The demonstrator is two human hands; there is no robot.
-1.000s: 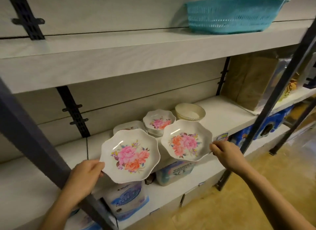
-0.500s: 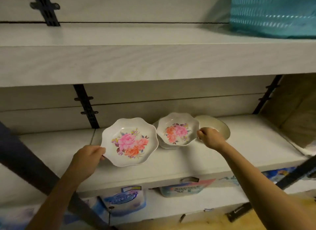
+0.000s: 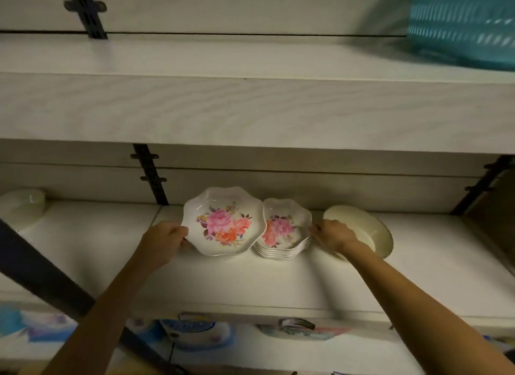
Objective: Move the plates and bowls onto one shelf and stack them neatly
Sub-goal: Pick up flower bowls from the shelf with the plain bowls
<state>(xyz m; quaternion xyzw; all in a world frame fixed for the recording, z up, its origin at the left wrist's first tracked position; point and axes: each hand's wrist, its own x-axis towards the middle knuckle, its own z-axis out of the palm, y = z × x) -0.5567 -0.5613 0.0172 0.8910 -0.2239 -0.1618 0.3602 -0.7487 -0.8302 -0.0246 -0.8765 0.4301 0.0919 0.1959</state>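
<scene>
Two floral pieces are arriving on the middle shelf (image 3: 278, 285): the left hand (image 3: 164, 239) grips a large plate (image 3: 224, 221), tilted, unplaced; the right hand (image 3: 331, 233) pinches the top of the small-plate stack (image 3: 284, 235). A cream bowl (image 3: 362, 229) right and, seemingly, another bowl (image 3: 23, 204) far left remain unstacked.

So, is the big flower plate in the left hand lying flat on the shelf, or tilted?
Tilted. The big flower plate faces the camera, its left rim gripped by the left hand, overlapping the plate stack.
</scene>
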